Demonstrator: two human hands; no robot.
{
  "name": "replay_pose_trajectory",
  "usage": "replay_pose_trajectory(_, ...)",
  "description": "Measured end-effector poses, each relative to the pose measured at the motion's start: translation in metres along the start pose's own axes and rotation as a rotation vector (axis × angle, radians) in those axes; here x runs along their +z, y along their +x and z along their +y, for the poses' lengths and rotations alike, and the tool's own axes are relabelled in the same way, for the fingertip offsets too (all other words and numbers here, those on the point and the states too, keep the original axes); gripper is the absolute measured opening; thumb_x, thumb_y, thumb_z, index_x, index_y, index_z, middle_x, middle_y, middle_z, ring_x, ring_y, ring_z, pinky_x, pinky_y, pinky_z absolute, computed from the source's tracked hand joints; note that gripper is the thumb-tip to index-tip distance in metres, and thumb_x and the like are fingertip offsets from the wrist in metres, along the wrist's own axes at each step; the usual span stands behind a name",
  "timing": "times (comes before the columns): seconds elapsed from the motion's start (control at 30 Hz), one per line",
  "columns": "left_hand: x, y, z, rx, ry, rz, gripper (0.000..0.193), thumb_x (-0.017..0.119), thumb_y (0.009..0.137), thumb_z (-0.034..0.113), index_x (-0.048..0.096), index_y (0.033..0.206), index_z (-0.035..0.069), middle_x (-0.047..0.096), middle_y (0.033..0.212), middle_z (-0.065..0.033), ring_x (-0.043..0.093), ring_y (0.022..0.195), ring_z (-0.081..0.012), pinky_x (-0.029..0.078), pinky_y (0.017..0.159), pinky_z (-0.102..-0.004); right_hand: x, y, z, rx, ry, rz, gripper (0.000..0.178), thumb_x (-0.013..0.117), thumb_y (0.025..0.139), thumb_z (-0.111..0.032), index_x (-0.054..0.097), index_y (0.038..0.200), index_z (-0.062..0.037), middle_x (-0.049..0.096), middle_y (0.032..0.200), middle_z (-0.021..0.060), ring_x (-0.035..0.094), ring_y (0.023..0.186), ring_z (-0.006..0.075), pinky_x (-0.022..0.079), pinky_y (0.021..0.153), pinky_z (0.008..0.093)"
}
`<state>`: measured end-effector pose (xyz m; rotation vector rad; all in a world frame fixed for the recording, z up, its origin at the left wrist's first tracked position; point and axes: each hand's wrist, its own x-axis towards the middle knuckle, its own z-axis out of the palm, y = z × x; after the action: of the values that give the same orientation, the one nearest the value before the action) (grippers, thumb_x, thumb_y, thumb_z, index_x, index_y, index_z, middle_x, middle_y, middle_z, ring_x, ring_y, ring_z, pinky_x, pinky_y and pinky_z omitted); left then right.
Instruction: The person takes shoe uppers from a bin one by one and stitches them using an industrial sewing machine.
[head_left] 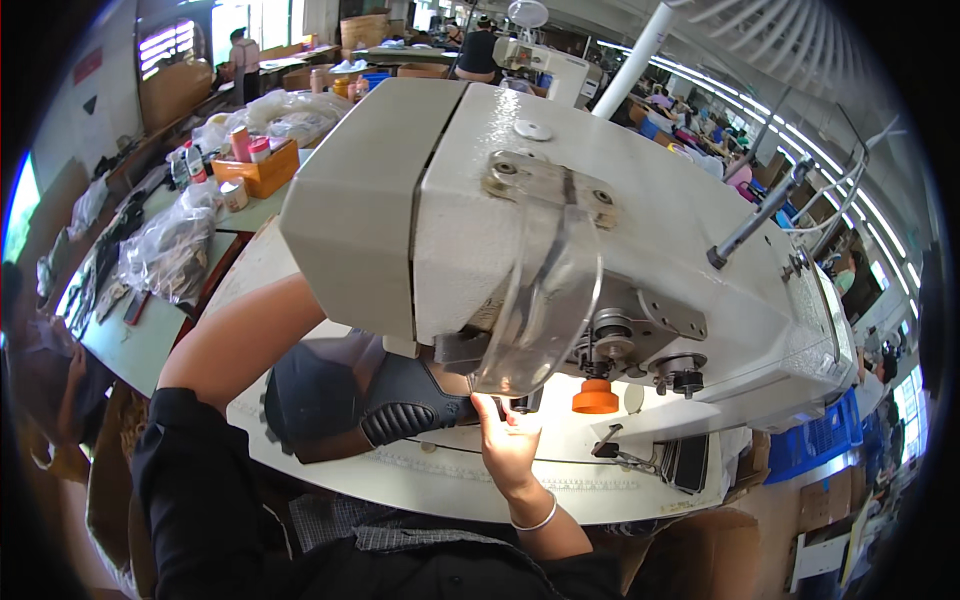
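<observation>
A large off-white sewing machine (pixel 380 200) fills the middle of the view. Under its head lies a black leather-like piece with a ribbed panel (pixel 405 405), looking like a boot upper, with its right end by the needle area. My right hand (pixel 508 455) is closed at that end, thumb and fingertips pinching its edge in the bright work light. My left forearm (pixel 255 335) reaches around behind the machine head, which hides my left hand. A clear plastic guard (pixel 545 300) hangs in front of the needle area, and an orange knob (pixel 596 397) sits to its right.
A ruler strip (pixel 570 484) runs along the near edge of the white tabletop (pixel 480 505). Black-handled tools (pixel 685 463) lie at its right. On the left table stand an orange box (pixel 265 172) and plastic bags (pixel 168 250). A blue crate (pixel 815 435) is at right; people work farther back.
</observation>
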<state>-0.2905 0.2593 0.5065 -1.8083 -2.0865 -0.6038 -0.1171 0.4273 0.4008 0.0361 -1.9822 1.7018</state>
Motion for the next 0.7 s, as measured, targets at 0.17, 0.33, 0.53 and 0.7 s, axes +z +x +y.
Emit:
replay_pose_trajectory(0.17,-0.005,0.003,0.008,0.001,0.056,-0.007,0.033,0.069,0.079,0.026,0.064,0.101,0.002,0.066,0.092,-0.009,0.061,0.082,-0.0211,0.049,0.079,-0.0322,0.011,-0.003,-0.008,-0.042,0.199,0.1,0.01,0.065,0.084,0.002,0.06,0.075,0.0041,0.057,0.072,-0.0012,0.048,0.066,0.0051,0.04,0.063,0.0178)
replay_pose_trajectory(0.33,-0.012,-0.014,0.018,0.004,0.107,-0.026,0.034,0.07,0.078,0.026,0.064,0.101,0.002,0.065,0.091,-0.0094,0.061,0.082,-0.022,0.049,0.079,-0.0327,0.011,-0.004,-0.015,-0.03,0.203,0.04,0.013,0.063,0.086,0.0,0.059,0.074,0.0029,0.054,0.07,-0.003,0.044,0.065,0.0046,0.037,0.06,0.0182)
replay_pose_trajectory(0.53,-0.016,-0.038,0.077,-0.441,0.169,-0.277,0.04,0.068,0.077,0.031,0.061,0.102,0.001,0.06,0.101,-0.0136,0.056,0.094,-0.0276,0.045,0.088,-0.0377,-0.013,0.005,-0.007,0.227,0.116,-0.195,0.018,0.065,0.087,-0.011,0.057,0.074,-0.0006,0.048,0.065,-0.005,0.04,0.062,0.0048,0.035,0.055,0.0218)
replay_pose_trajectory(0.7,0.033,-0.076,0.15,-0.515,0.654,-0.119,0.091,0.068,0.065,0.052,0.036,0.137,0.006,0.039,0.137,-0.02,0.031,0.133,-0.0315,0.022,0.104,-0.0624,-0.02,0.001,0.009,0.377,-0.021,-0.498,0.017,0.064,0.088,-0.018,0.065,0.088,-0.001,0.056,0.071,-0.0041,0.047,0.066,0.0044,0.04,0.06,0.0215)
